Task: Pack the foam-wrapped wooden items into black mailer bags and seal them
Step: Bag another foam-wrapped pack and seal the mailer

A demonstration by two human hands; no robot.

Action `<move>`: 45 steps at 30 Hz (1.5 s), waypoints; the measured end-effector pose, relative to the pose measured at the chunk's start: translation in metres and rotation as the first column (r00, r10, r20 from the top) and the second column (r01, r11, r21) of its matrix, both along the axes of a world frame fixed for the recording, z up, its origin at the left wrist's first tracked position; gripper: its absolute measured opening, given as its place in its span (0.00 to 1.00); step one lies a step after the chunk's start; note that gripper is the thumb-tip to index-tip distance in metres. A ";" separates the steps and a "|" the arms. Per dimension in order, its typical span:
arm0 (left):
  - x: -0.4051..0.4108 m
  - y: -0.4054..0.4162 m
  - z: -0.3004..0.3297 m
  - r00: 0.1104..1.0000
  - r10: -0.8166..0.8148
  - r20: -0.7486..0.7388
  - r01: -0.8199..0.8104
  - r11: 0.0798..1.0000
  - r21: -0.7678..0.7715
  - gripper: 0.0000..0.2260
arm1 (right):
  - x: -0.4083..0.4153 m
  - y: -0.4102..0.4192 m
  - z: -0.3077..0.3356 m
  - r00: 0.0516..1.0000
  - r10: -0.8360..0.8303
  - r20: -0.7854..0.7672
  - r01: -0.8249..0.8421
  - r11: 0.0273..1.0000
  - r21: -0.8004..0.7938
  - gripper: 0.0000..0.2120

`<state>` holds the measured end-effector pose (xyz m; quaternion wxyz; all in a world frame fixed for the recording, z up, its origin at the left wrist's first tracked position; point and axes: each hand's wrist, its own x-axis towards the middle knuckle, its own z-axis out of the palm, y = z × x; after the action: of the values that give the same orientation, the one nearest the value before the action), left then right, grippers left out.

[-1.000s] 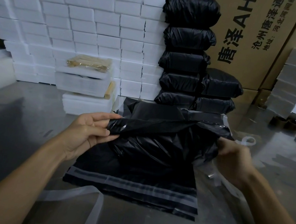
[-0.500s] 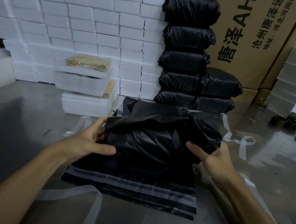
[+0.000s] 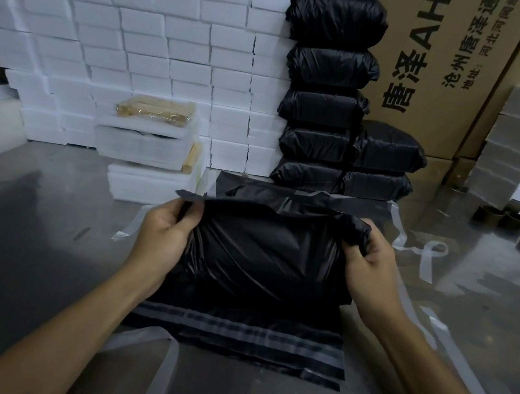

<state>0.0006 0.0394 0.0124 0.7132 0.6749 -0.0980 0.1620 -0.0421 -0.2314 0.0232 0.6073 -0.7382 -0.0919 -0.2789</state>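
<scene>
Since half a second back, both hands have shifted up to the bag's top corners. Left hand (image 3: 161,232) pinches the left corner of the filled mailer bag (image 3: 263,252); right hand (image 3: 367,265) bunches the right corner. The bag sits on a flat stack of empty mailers (image 3: 240,336), apparently unsealed. Sealed bags (image 3: 326,105) are piled behind, beside foam blocks (image 3: 123,39).

A single wide-angle view comes from the person's head, looking forward and down over a grey table (image 3: 22,247). Both forearms enter from the bottom edge, close to the lens. Farther off, the view faces a wall of white foam blocks (image 3: 146,42) and cardboard cartons (image 3: 442,72), bowed by lens distortion.
</scene>
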 end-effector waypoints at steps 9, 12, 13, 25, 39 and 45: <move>-0.003 0.005 0.001 0.999 -0.031 0.010 0.031 0.999 -0.018 0.12 | 0.001 0.000 -0.004 0.998 0.010 -0.060 -0.002 0.990 0.139 0.10; -0.004 0.009 0.005 0.993 -0.113 0.028 0.113 0.994 -0.012 0.03 | 0.000 -0.004 -0.001 0.999 0.047 0.025 -0.049 0.993 0.104 0.09; -0.005 0.008 0.006 0.992 -0.120 0.049 0.119 0.993 0.016 0.03 | -0.001 -0.007 0.000 0.995 0.064 0.070 -0.068 0.996 0.057 0.13; -0.004 -0.013 0.005 0.962 0.151 0.226 -0.205 0.949 0.241 0.17 | 0.006 -0.013 0.002 0.995 -0.092 0.029 0.085 0.980 0.178 0.07; 0.004 -0.022 -0.009 0.944 0.265 -0.195 -0.269 0.963 0.008 0.14 | 0.023 -0.017 -0.002 0.915 -0.129 -0.382 0.295 0.859 0.418 0.07; 0.009 -0.019 -0.011 0.894 0.139 -0.426 -0.236 0.954 -0.183 0.01 | 0.028 -0.022 -0.008 0.829 -0.129 -0.544 0.355 0.874 0.333 0.05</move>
<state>0.0100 0.0199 0.0012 0.7720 0.6128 0.1384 0.0961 -0.0145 -0.2534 0.0156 0.7125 -0.6423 0.2294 -0.1649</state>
